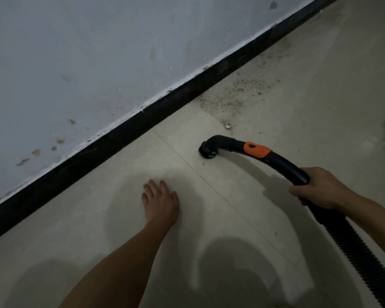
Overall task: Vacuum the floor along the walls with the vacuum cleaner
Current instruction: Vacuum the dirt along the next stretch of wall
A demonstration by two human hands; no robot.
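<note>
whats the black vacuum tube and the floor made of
Curved black vacuum tube: likely hard plastic, smooth with a faint sheen; its orange band looks plastic too. Pale grey floor: probably matt tile, judging by the thin straight joint lines.

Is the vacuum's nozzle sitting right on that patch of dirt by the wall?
No, the nozzle rests on the floor, short of the dirt patch beside the baseboard.

Pale tiled floor [309, 96]; brown grit [227, 98] lies scattered against the black skirting [120, 138], upper centre; vacuum nozzle [207, 151] rests mid-frame.
</note>
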